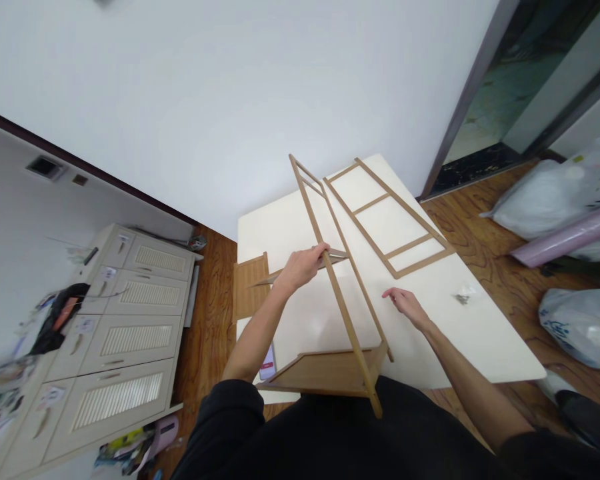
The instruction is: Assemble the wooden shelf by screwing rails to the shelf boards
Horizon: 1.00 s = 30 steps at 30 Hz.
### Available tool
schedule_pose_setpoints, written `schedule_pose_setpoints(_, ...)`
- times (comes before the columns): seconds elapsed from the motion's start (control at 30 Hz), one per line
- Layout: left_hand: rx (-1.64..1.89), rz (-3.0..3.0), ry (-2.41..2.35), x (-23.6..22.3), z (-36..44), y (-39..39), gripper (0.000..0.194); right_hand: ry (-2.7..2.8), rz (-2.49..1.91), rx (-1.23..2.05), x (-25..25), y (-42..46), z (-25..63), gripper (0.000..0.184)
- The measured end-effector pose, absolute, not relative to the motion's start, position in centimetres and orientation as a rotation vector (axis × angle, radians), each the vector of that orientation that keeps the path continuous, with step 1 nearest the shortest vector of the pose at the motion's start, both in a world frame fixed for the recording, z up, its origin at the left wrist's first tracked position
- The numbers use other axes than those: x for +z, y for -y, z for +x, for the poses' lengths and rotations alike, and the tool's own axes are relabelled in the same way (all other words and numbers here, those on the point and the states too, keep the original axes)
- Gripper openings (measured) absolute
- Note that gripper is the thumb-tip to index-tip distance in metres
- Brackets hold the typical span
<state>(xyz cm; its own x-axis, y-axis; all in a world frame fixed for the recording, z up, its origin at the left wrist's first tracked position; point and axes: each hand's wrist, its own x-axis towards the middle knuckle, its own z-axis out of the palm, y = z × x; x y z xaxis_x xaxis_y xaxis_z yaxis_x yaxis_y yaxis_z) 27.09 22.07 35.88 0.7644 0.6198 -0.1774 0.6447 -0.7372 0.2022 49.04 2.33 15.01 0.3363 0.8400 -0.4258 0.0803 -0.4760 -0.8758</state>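
Note:
My left hand (303, 267) is wrapped round a rail of a light-brown wooden frame (347, 310), which stands on its edge over the near part of the table. A wooden shelf panel (325, 373) joins the frame at its near end, close to my body. Another slanted wooden piece (337, 257) meets it near my left hand. Right of the frame, my right hand (407, 307) hovers above the table with its fingers drawn together; whatever they may hold is too small to make out. A second, ladder-like wooden frame (370, 207) lies flat beyond it.
The white table (430, 340) stands against the wall. On it are a clear bag of small metal hardware (464, 297), a phone (268, 363) and a wooden panel (250, 287) at the left edge. Cabinets (125, 313) stand left; plastic bags (580, 327) lie right.

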Motion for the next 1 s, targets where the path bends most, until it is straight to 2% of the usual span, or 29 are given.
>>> schedule_pose_setpoints(0.1, 0.133, 2.718, -0.999, 39.3, 25.2, -22.5, 0.026, 0.963, -1.59, 1.236, 19.3, -5.3, 49.8, 0.044)
schedule_pose_setpoints(0.2, 0.512, 2.692, -0.961, 42.0, 23.0, -22.6, 0.022, 1.06, -1.562, 1.155, 25.3, -8.2, 51.1, 0.058)
schedule_pose_setpoints(0.3, 0.975, 2.614, -0.926, 43.9, 21.2, -22.6, 0.019, 1.298, -1.613, 0.959, 31.9, -10.6, 52.2, 0.056)
schedule_pose_setpoints(0.4, 1.449, 2.423, -0.884, 44.9, 20.0, -22.5, 0.027, 1.405, -1.525, 0.893, 37.7, -12.0, 52.5, 0.055)
schedule_pose_setpoints(0.47, 1.62, 2.263, -0.846, 44.9, 19.2, -22.5, 0.032, 1.42, -1.462, 0.859, 40.9, -12.5, 52.0, 0.055)
schedule_pose_setpoints(0.57, 1.621, 2.091, -0.846, 43.8, 17.5, -22.5, 0.037, 1.466, -1.482, 0.73, 44.8, -12.6, 50.6, 0.052)
schedule_pose_setpoints(0.7, 1.416, 1.938, -0.851, 40.4, 13.5, -22.2, 0.04, 1.671, -1.521, 0.539, 48.3, -12.6, 48.0, 0.051)
schedule_pose_setpoints(0.9, 1.02, 1.595, -0.782, 34.6, 8.1, -19.7, 0.076, 1.98, -1.537, 0.369, 48.0, -12.7, 44.0, 0.05)
schedule_pose_setpoints(0.93, 1.007, 1.472, -0.789, 33.4, 8.0, -19.2, 0.076, 2.028, -1.54, 0.341, 47.4, -12.6, 43.1, 0.05)
schedule_pose_setpoints(1.0, 1.061, 1.17, -0.831, 30.7, 8.7, -18.4, 0.054, 2.124, -1.54, 0.287, 46.0, -12.2, 41.0, 0.048)
